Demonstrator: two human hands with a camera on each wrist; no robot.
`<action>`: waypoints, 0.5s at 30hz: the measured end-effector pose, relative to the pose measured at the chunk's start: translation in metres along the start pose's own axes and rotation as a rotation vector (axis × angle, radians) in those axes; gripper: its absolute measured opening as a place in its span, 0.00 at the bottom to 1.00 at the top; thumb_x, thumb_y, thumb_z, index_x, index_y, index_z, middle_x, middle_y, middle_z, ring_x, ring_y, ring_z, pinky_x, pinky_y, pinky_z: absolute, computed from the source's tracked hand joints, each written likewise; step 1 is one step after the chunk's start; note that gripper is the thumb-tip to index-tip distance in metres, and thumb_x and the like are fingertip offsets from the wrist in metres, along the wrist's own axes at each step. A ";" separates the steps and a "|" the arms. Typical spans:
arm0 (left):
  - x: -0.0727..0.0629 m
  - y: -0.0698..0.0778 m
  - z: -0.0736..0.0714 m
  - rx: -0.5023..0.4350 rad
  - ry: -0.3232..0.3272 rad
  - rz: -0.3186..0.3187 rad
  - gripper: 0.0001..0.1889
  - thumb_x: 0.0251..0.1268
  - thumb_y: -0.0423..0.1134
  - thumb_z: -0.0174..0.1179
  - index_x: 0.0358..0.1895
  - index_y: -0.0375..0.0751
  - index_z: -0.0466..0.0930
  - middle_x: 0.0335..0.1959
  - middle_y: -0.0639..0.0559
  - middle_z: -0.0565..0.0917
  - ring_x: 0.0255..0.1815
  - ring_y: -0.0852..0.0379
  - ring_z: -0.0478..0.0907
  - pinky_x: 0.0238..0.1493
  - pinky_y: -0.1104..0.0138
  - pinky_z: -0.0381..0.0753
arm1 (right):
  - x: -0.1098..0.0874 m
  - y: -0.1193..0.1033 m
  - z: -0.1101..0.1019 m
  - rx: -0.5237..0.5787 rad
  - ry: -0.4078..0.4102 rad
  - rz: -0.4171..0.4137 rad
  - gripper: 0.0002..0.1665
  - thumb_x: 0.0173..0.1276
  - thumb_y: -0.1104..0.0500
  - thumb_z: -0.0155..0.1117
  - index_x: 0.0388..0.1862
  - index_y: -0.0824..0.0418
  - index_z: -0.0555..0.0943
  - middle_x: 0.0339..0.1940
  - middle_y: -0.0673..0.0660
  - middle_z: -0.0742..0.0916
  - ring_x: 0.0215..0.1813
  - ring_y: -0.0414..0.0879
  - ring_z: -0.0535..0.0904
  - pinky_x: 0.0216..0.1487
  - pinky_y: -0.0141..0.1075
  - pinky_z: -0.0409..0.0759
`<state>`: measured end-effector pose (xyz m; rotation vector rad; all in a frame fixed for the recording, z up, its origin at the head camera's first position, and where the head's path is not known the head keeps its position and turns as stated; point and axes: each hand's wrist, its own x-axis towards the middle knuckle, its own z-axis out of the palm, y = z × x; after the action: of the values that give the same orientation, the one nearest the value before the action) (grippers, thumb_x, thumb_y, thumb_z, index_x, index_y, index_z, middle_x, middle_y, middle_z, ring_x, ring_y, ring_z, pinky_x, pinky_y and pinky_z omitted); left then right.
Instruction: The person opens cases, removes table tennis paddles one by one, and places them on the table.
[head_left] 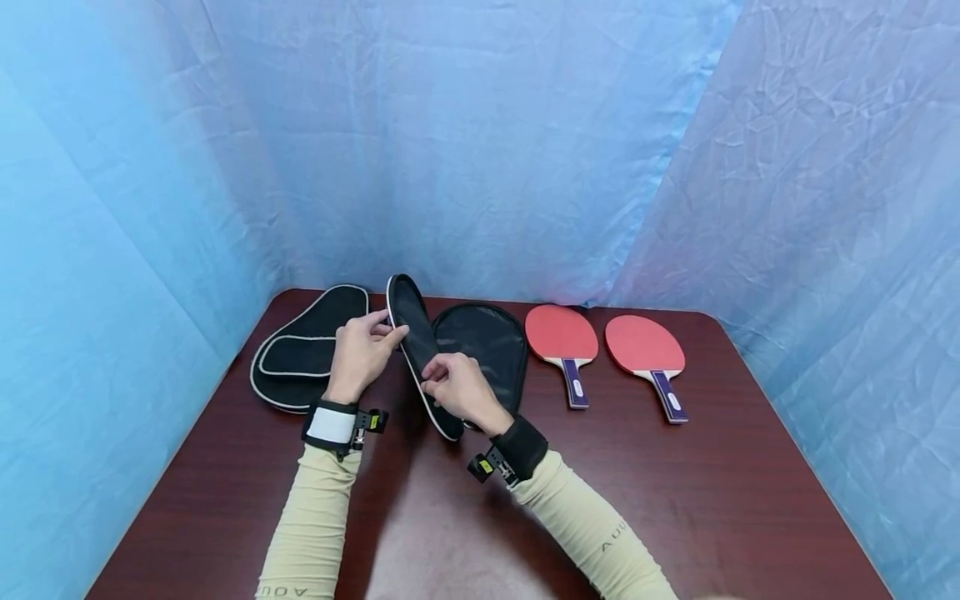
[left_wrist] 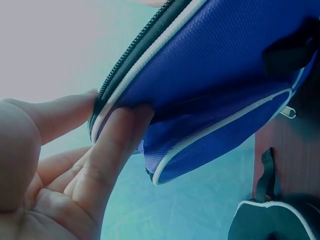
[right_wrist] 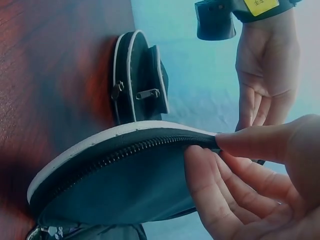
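A zippered table tennis paddle case (head_left: 414, 321) is held up on its edge, its black inside toward me. My left hand (head_left: 362, 354) pinches its upper left rim between thumb and fingers. The outside of the case (left_wrist: 210, 60) looks blue in the left wrist view, with white piping and a small pocket. My right hand (head_left: 467, 388) pinches the zipper rim lower down, the thumb and fingertips meeting on the toothed edge (right_wrist: 125, 152). Just behind lies a rounded black panel (head_left: 483, 337); whether it joins the held case cannot be told.
Another black paddle case (head_left: 330, 321) with white piping and a pocket lies at the table's left. Two red paddles (head_left: 562, 332) (head_left: 645, 343) with purple-and-white handles lie on the right. Blue cloth (head_left: 450, 150) hangs around the dark red table (head_left: 675, 500).
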<state>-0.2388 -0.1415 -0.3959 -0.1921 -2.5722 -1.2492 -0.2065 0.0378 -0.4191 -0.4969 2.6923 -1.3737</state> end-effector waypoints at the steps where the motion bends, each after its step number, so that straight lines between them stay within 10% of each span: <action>1: 0.000 0.001 0.001 -0.012 -0.002 0.004 0.26 0.67 0.44 0.65 0.63 0.32 0.77 0.40 0.38 0.89 0.42 0.47 0.88 0.48 0.52 0.84 | 0.000 0.001 -0.001 0.006 0.004 0.013 0.03 0.66 0.65 0.67 0.39 0.62 0.85 0.29 0.53 0.87 0.23 0.39 0.82 0.29 0.30 0.82; 15: -0.004 -0.001 0.007 -0.084 -0.013 0.019 0.22 0.71 0.42 0.60 0.63 0.32 0.77 0.40 0.39 0.89 0.37 0.50 0.89 0.42 0.54 0.86 | -0.011 0.025 -0.039 0.165 0.140 0.081 0.06 0.67 0.69 0.63 0.42 0.68 0.82 0.32 0.60 0.87 0.29 0.54 0.86 0.35 0.43 0.87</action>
<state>-0.2365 -0.1368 -0.4017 -0.2426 -2.5247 -1.3548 -0.2108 0.0846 -0.4165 -0.2847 2.6395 -1.6463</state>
